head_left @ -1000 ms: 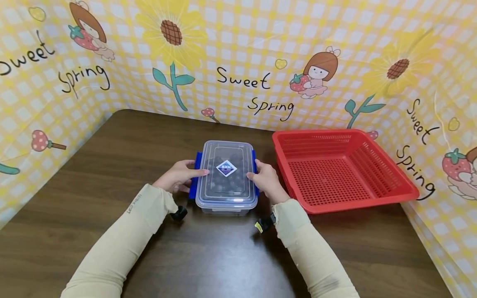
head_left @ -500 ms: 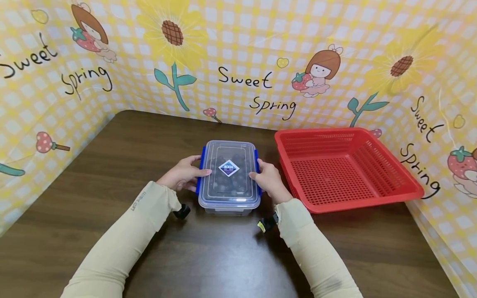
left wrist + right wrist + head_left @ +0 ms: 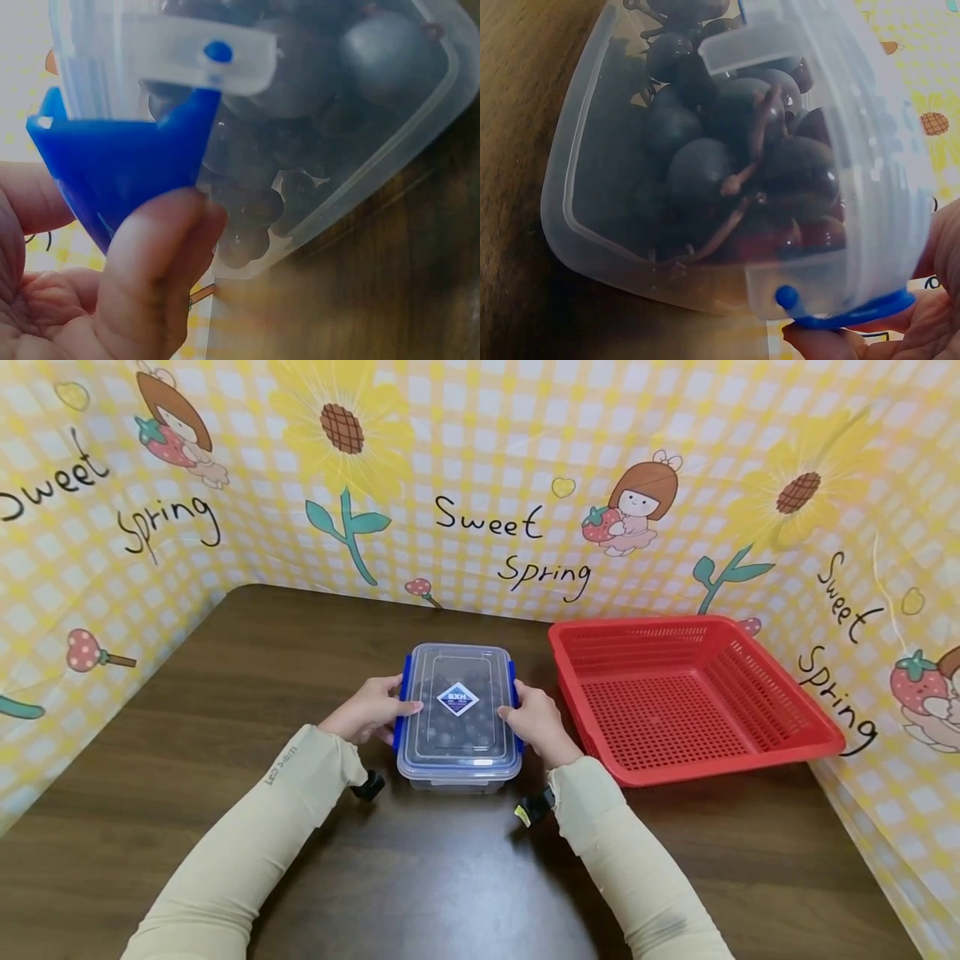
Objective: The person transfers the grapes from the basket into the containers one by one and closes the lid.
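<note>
A clear lidded food container [image 3: 457, 739] with blue side clips and a diamond-shaped label rests on the table. Dark grapes on stems [image 3: 705, 172] show through its wall. My left hand [image 3: 367, 710] holds the container's left side, thumb over the lid edge. In the left wrist view its fingers are at the left blue clip [image 3: 127, 172], which slants out from the wall. My right hand [image 3: 540, 718] grips the opposite side, its thumb likewise on the lid. The right wrist view has fingers against the right blue clip [image 3: 855, 311]. Fingers below the rim are partly hidden in the head view.
A red plastic basket [image 3: 600, 760] with perforated sides stands just right of the right hand. The brown wooden table [image 3: 225, 718] meets a yellow checked cloth [image 3: 487, 468] at the back and sides.
The left clip stuck out wide a second ago and now sits closer to the container's side. The left fingers moved slightly inward with it. The right hand keeps its place on the container.
</note>
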`<state>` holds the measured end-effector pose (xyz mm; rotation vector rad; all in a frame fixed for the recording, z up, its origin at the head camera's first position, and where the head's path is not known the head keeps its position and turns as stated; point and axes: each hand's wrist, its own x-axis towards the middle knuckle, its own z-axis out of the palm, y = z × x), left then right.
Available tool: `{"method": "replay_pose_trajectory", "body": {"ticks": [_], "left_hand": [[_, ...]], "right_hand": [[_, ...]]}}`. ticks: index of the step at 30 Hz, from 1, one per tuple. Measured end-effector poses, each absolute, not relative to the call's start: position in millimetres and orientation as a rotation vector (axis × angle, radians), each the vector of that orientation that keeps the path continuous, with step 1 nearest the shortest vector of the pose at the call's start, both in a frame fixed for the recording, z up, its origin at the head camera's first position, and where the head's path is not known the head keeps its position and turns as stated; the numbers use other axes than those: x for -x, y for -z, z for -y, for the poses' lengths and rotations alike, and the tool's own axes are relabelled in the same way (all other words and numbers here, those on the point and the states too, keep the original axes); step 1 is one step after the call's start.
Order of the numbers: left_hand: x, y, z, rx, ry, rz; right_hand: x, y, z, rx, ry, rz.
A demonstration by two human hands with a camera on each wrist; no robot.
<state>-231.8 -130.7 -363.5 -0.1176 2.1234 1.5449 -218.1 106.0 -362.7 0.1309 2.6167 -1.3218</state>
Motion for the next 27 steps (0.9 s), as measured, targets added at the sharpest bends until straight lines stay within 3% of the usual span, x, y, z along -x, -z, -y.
{"method": "replay_pose_trajectory", "body": {"ticks": [20, 27], "left_hand": [[229.0, 359.4, 123.2, 0.094, -1.489, -2.231], [225.2, 349.4, 123.5, -0.232, -1.122, -2.509]], "right_hand": [[217.6, 360.3, -105.5, -0.067, 1.216, -2.669], [211.6, 343.7, -107.2, 0.043, 0.864, -2.749]]}}
